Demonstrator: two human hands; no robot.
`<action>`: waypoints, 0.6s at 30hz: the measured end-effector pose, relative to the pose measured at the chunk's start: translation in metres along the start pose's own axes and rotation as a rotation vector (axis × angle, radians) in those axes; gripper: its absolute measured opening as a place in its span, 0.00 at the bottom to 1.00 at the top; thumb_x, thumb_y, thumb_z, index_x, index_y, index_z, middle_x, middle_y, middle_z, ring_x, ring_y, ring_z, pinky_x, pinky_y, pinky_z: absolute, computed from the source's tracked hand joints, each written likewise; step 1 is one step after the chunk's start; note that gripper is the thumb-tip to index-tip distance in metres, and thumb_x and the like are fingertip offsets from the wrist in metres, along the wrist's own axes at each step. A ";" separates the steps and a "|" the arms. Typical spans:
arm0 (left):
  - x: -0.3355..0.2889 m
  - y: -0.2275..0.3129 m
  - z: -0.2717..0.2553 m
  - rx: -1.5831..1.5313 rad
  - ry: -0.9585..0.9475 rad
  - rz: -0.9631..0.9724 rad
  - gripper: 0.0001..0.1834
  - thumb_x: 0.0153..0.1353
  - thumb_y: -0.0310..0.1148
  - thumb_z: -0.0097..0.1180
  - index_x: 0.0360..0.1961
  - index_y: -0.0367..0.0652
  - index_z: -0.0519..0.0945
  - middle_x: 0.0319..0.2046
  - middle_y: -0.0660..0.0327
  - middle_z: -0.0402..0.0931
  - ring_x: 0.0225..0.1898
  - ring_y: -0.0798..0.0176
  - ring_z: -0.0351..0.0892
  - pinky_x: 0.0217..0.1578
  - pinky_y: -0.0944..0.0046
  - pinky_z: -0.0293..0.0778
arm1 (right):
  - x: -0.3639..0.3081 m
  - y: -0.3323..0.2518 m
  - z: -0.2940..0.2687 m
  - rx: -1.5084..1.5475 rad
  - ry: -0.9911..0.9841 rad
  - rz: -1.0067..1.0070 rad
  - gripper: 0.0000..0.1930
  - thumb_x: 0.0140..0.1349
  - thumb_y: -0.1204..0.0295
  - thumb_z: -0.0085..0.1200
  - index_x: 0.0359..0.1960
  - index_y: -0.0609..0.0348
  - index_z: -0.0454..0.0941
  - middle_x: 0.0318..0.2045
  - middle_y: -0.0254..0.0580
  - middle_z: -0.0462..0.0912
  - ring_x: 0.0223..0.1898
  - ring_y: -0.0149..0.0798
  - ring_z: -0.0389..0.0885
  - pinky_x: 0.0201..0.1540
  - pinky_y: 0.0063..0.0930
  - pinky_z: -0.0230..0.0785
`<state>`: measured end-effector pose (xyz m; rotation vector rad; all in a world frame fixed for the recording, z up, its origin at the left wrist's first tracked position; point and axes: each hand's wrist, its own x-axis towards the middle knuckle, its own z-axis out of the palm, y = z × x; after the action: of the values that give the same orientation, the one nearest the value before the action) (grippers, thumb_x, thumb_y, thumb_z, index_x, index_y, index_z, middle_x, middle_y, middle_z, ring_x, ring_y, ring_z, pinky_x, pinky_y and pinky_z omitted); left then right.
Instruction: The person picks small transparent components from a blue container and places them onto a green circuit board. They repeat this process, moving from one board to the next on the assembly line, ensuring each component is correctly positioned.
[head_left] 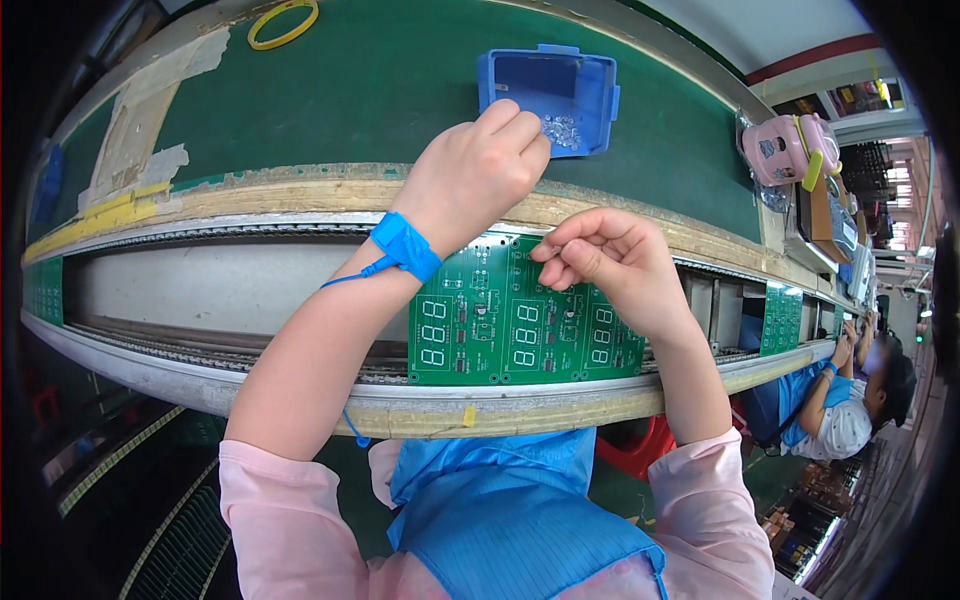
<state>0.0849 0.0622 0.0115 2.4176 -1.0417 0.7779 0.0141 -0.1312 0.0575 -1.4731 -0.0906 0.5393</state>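
My left hand, with a blue strap round its wrist, is held over the near left corner of a blue plastic bin. Its fingers are curled closed, and whatever they may hold is hidden. Small clear parts lie in a heap inside the bin. Just above a green circuit board panel, my right hand has thumb and fingers pinched together; what is between the tips is too small to name. Digit-shaped outlines and small mounted components show on the panel, which rests across the rails. Both forearms partly cover it.
A conveyor rail runs left to right, carrying another green board further right. Yellow tape lies on the green bench top. A pink container stands at the right. Beyond it, another person sits along the line.
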 end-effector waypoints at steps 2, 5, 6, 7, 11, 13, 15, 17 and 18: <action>0.001 0.001 0.000 -0.001 -0.002 -0.006 0.15 0.47 0.24 0.59 0.39 0.37 0.82 0.36 0.62 0.75 0.42 0.60 0.76 0.36 0.64 0.80 | -0.001 0.000 -0.001 0.010 -0.015 -0.016 0.07 0.67 0.80 0.54 0.44 0.67 0.81 0.38 0.40 0.83 0.35 0.29 0.81 0.40 0.22 0.77; 0.001 0.000 0.001 0.008 0.004 -0.003 0.15 0.47 0.24 0.59 0.39 0.38 0.82 0.36 0.62 0.75 0.42 0.60 0.76 0.35 0.64 0.80 | -0.004 0.004 -0.006 -0.032 -0.038 -0.082 0.07 0.65 0.80 0.56 0.43 0.68 0.82 0.39 0.40 0.83 0.37 0.27 0.81 0.42 0.20 0.76; 0.001 0.000 0.001 0.015 0.007 -0.002 0.15 0.46 0.24 0.59 0.39 0.38 0.82 0.36 0.62 0.74 0.42 0.60 0.76 0.35 0.64 0.80 | -0.004 0.002 -0.006 -0.042 -0.040 -0.100 0.07 0.65 0.81 0.57 0.43 0.69 0.82 0.40 0.40 0.83 0.38 0.27 0.81 0.42 0.20 0.76; 0.000 0.000 0.001 0.013 0.008 -0.004 0.15 0.46 0.24 0.59 0.39 0.38 0.82 0.36 0.62 0.74 0.42 0.60 0.76 0.35 0.64 0.80 | -0.005 0.001 -0.006 -0.051 -0.041 -0.118 0.07 0.64 0.81 0.57 0.42 0.69 0.82 0.40 0.40 0.83 0.38 0.27 0.81 0.43 0.19 0.76; 0.000 0.001 0.001 0.011 0.011 -0.009 0.15 0.46 0.23 0.59 0.39 0.38 0.82 0.36 0.63 0.74 0.41 0.61 0.76 0.35 0.64 0.80 | -0.007 -0.001 -0.004 -0.045 -0.019 -0.120 0.07 0.63 0.82 0.58 0.42 0.68 0.83 0.41 0.40 0.82 0.40 0.28 0.80 0.43 0.19 0.75; 0.001 0.001 0.001 0.011 0.013 -0.010 0.15 0.46 0.23 0.59 0.39 0.38 0.82 0.36 0.63 0.74 0.41 0.61 0.76 0.35 0.64 0.80 | -0.007 -0.001 -0.002 -0.060 0.015 -0.154 0.06 0.63 0.83 0.57 0.41 0.67 0.83 0.41 0.39 0.82 0.40 0.28 0.80 0.44 0.20 0.75; 0.001 0.001 0.001 0.013 0.015 -0.012 0.16 0.46 0.23 0.59 0.39 0.38 0.82 0.36 0.62 0.74 0.41 0.61 0.76 0.35 0.64 0.80 | -0.007 -0.001 -0.004 -0.158 0.013 -0.191 0.06 0.63 0.83 0.57 0.40 0.67 0.83 0.41 0.39 0.82 0.41 0.28 0.80 0.45 0.21 0.76; 0.002 0.001 0.000 0.004 0.011 -0.010 0.16 0.46 0.23 0.59 0.39 0.38 0.82 0.36 0.62 0.75 0.41 0.61 0.76 0.35 0.64 0.80 | -0.005 0.001 -0.007 -0.264 0.022 -0.231 0.06 0.62 0.83 0.57 0.40 0.66 0.82 0.41 0.39 0.82 0.41 0.29 0.80 0.45 0.22 0.76; 0.001 0.001 0.000 0.002 0.009 -0.010 0.16 0.46 0.23 0.59 0.39 0.38 0.82 0.36 0.62 0.75 0.41 0.61 0.76 0.35 0.64 0.80 | -0.004 0.003 -0.008 -0.321 0.030 -0.253 0.06 0.62 0.83 0.57 0.39 0.66 0.82 0.41 0.39 0.82 0.41 0.29 0.81 0.45 0.23 0.75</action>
<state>0.0849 0.0607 0.0123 2.4167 -1.0253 0.7856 0.0129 -0.1400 0.0543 -1.7496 -0.3486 0.3049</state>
